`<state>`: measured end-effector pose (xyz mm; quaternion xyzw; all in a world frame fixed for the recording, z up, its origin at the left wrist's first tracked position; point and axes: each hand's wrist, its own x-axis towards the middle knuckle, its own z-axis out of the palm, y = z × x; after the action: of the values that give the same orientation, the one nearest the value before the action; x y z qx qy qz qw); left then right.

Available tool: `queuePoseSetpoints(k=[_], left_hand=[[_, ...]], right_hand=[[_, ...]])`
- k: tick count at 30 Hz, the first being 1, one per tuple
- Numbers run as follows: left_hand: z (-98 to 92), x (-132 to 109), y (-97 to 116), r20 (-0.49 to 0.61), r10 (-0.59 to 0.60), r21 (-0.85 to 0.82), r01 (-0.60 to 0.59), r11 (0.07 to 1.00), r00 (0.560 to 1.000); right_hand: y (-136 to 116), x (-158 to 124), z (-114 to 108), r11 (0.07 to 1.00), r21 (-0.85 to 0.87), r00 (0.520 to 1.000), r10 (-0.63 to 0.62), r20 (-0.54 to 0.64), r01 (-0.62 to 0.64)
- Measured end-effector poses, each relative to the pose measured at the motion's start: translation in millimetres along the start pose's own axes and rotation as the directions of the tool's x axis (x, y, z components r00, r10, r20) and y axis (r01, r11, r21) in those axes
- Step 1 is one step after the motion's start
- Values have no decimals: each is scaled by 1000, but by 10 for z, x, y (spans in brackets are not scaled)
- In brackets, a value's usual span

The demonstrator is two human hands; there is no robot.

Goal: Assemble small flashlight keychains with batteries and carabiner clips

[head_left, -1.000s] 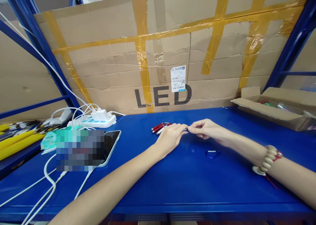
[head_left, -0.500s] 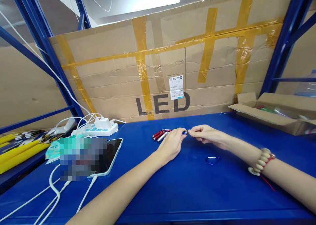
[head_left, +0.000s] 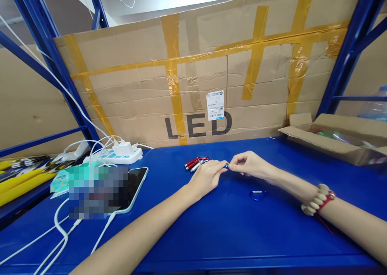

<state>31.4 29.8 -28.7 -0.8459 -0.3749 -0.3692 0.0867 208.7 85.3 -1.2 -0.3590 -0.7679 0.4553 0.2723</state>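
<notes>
My left hand (head_left: 207,176) and my right hand (head_left: 249,164) meet fingertip to fingertip over the blue table (head_left: 229,230). Both pinch a small blue object (head_left: 226,166) between them; too little of it shows to name it. Just left of my left hand lies a small bunch of red and silver pen-like sticks (head_left: 196,162). A blue carabiner-like ring (head_left: 258,195) lies flat on the table below my right hand. My right wrist wears a beaded bracelet (head_left: 317,201).
A phone (head_left: 134,182) on a white cable lies at the left, behind it a white power strip (head_left: 116,156) with chargers. An open cardboard box (head_left: 335,140) stands at the right. A taped cardboard sheet marked LED (head_left: 199,77) forms the back wall. Yellow items (head_left: 21,182) lie far left.
The hands have stayed pinched together at the same spot on the table. The view tilted up a little, then settled.
</notes>
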Motion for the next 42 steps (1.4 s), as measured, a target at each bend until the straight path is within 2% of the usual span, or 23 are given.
queuePoseSetpoints(k=[2, 6, 10, 13, 16, 20, 24, 26, 28, 30, 31, 37, 42], left_hand=[[-10, 5, 1, -10, 9, -22, -9, 1000, 1000], [-13, 10, 0, -5, -9, -50, 9, 999, 1000], [5, 18, 3, -19, -92, -51, 91, 995, 996], [5, 36, 22, 12, -168, -58, 168, 984, 986], [-14, 56, 45, 51, -218, -74, 221, 972, 975], [-48, 77, 66, 63, -239, -121, 245, 962, 969], [-60, 90, 62, 46, -284, -193, 287, 938, 958], [-58, 93, 51, 41, -310, -215, 311, 926, 950], [-54, 95, 39, 33, -325, -225, 323, 919, 945], [-50, 95, 29, 30, -326, -228, 324, 918, 945], [-48, 95, 26, 32, -322, -227, 321, 920, 946], [-43, 93, 24, 87, -260, -181, 272, 945, 962], [-31, 83, 35, 146, -156, -127, 175, 976, 977]], right_hand=[[-3, -12, 12, 997, 65, 999, 43, 24, -44], [-43, -22, 24, 989, 134, 997, 51, 51, -57], [-69, -24, 30, 993, 107, 998, 54, 32, -57], [-59, -10, 26, 998, 43, 999, 45, 4, -45], [-53, 15, 8, 999, -53, 999, -8, -32, 6], [-85, 41, -22, 983, -126, 984, -149, -100, 136], [-97, 56, -75, 974, -167, 960, -186, -211, 152], [-79, 62, -122, 965, -209, 963, -197, -182, 158], [-60, 62, -169, 945, -281, 980, -192, -60, 168], [-57, 51, -195, 929, -324, 983, -177, 41, 181], [-63, 43, -194, 927, -325, 982, -181, 55, 189], [-143, 2, -110, 935, -257, 966, -259, -13, 247], [-122, 11, -126, 956, -232, 983, -185, -4, 179]])
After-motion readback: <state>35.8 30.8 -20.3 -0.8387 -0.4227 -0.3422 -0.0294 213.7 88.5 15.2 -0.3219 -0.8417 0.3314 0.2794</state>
